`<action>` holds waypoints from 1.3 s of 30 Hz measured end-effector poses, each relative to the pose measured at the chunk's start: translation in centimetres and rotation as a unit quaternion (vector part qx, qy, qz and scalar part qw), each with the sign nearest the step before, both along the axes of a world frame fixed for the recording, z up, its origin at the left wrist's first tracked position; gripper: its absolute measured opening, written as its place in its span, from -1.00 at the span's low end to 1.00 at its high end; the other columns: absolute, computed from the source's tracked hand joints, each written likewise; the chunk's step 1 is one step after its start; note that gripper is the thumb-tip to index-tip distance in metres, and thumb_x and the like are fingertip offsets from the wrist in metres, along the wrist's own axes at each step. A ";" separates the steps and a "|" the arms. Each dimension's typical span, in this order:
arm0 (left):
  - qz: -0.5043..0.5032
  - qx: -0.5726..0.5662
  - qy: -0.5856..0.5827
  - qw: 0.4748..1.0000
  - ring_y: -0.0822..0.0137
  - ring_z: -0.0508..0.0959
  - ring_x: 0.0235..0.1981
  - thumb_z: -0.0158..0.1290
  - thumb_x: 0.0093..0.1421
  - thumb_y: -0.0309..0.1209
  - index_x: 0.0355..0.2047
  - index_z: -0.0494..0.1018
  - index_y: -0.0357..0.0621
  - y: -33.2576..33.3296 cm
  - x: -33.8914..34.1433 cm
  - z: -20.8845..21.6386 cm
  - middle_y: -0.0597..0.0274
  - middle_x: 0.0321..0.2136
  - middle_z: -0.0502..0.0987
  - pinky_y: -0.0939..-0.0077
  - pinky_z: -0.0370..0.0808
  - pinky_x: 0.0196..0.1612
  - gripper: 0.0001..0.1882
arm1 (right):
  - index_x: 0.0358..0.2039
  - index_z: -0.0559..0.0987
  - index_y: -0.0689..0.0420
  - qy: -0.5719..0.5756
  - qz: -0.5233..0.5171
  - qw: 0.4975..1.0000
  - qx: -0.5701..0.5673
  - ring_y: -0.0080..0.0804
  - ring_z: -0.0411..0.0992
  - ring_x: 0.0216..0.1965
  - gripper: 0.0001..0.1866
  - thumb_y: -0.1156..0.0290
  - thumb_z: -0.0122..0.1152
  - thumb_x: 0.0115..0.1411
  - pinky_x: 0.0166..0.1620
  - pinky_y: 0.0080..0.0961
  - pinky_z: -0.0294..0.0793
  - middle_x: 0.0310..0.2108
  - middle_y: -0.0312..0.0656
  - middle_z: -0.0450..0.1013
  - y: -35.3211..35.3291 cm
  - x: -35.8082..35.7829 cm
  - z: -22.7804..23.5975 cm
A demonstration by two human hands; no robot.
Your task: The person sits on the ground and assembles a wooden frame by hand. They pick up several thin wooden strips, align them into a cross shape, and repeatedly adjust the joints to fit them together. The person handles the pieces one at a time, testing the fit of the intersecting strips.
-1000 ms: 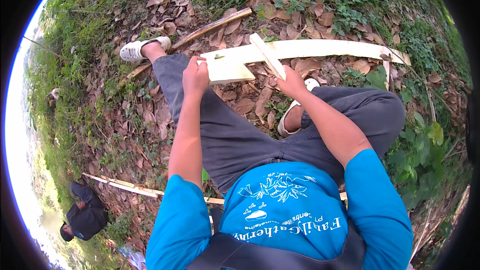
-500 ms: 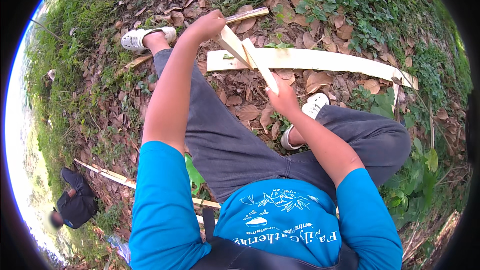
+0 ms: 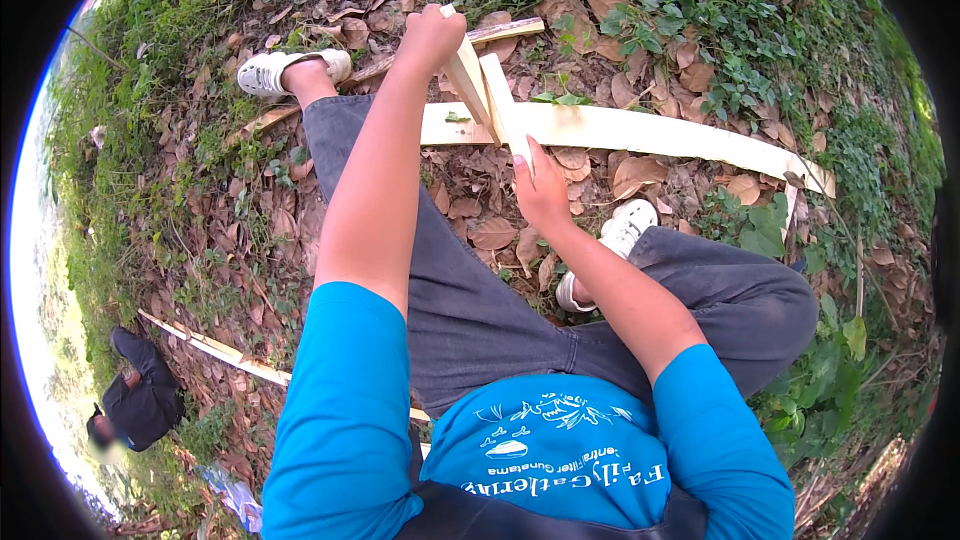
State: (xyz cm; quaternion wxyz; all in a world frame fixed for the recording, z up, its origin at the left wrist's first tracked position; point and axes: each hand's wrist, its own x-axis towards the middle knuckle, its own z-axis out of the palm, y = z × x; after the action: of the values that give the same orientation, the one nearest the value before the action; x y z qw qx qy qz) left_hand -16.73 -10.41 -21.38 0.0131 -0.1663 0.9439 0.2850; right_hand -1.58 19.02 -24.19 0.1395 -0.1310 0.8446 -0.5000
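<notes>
My left hand (image 3: 434, 40) is closed in a fist around a pale, freshly cut piece of wood (image 3: 467, 76), which slants down and to the right and narrows at its lower end. A second pale piece, a flat wood strip (image 3: 503, 100), stands beside it with its lower end in my right hand (image 3: 543, 186), the thumb lying along it. The two pieces meet or nearly meet near the tapered end; I cannot tell whether they touch. Behind them a long pale board (image 3: 640, 128) lies on the leaf-strewn ground.
A thin rough stick (image 3: 505, 31) lies beyond my left hand. My shoes (image 3: 627, 228) flank the work area. Long narrow wood strips (image 3: 215, 347) lie at left, near a crouching person (image 3: 145, 395) in dark clothes. Dry leaves (image 3: 492, 234) and green plants (image 3: 770, 50) cover the slope.
My left fist has risen slightly and shifted right, tilting its piece more upright. My right hand has moved left and a little up with the strip, which also stands steeper.
</notes>
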 end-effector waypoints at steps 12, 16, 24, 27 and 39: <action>0.124 0.092 -0.054 0.987 -0.27 0.54 0.05 -0.16 0.23 -0.19 -0.06 0.57 -0.36 0.9 -1.1 3.5 -0.37 0.00 0.54 0.07 0.46 0.17 -0.49 | 0.37 0.28 0.18 0.017 0.020 1.000 0.011 0.13 0.45 0.05 -0.44 0.18 -0.04 0.46 0.13 -0.14 0.39 0.02 0.19 0.47 -0.4 -0.1 -0.4; 0.035 -0.008 -0.070 0.997 -0.26 0.52 0.10 -0.13 0.21 -0.13 0.03 0.48 -0.46 -2.5 -0.8 1.7 -0.45 0.05 0.50 0.09 0.43 0.20 -0.39 | 0.40 0.21 0.15 -0.054 0.029 0.993 0.097 0.17 0.45 0.06 -0.40 0.16 -0.04 0.46 0.12 -0.12 0.40 0.02 0.24 0.47 -1.1 -1.5 -2.9; 0.013 -0.035 -0.082 0.996 -0.33 0.48 0.12 -0.16 0.28 -0.14 0.06 0.47 -0.37 -0.4 -0.4 4.1 -0.44 0.09 0.46 0.01 0.41 0.21 -0.44 | 0.44 0.14 0.01 -0.080 0.014 0.988 0.128 0.19 0.49 -0.06 -0.38 0.16 -0.02 0.44 -0.01 -0.01 0.45 -0.12 0.21 0.51 0.3 -1.6 -4.5; 0.100 0.040 -0.055 0.993 -0.42 0.46 0.10 -0.20 0.32 -0.19 -0.01 0.51 -0.31 -2.4 1.2 1.6 -0.38 0.07 0.47 -0.08 0.39 0.20 -0.52 | 0.44 0.16 0.04 -0.022 0.043 0.997 0.058 0.18 0.50 -0.06 -0.38 0.13 -0.04 0.44 -0.01 -0.01 0.46 -0.12 0.19 0.52 -1.4 -0.4 -0.7; 0.165 0.100 -0.027 0.981 -0.31 0.54 0.04 -0.13 0.33 -0.31 -0.04 0.51 -0.37 -4.5 3.7 0.0 -0.40 -0.03 0.52 -0.05 0.48 0.11 -0.61 | 0.42 0.20 0.09 -0.018 0.030 0.999 -0.014 0.19 0.52 0.01 -0.37 0.08 -0.06 0.45 0.09 -0.10 0.45 -0.01 0.24 0.52 -1.1 -1.4 0.8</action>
State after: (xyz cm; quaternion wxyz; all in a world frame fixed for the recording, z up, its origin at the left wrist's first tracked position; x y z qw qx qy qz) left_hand -12.99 -14.88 -21.35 0.0078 -0.3251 0.8697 0.3714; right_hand -3.02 17.92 -23.41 0.1674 -0.1492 0.8308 -0.5093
